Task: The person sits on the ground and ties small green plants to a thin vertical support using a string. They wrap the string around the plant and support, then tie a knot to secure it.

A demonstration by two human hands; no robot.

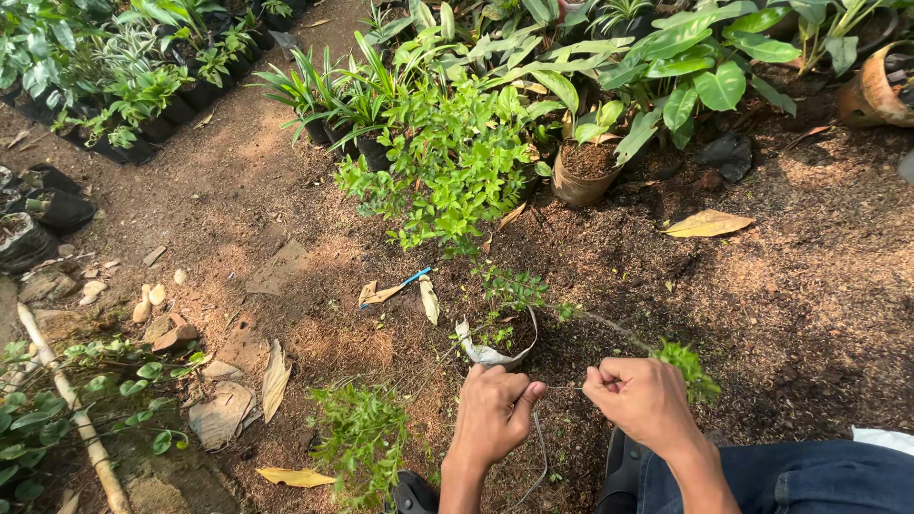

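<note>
My left hand [497, 411] and my right hand [640, 398] are low in the head view, close together over dark soil. Both pinch a thin pale wire or string [564, 387] stretched between them; a loose end [543, 455] curls down under the left hand. A small green leafy sprig [691, 369] shows just beyond the right hand. Right in front of the left hand sits a small seedling [509, 290] in a torn plastic bag [490, 354] of soil.
A bushy green plant [447, 162] and potted plants in black bags [152, 86] stand ahead. A brown pot [581, 181] holds soil. Dry leaves [706, 225], stones [157, 324] and a pale stick [71, 409] lie about. My jeans leg [790, 476] is at bottom right.
</note>
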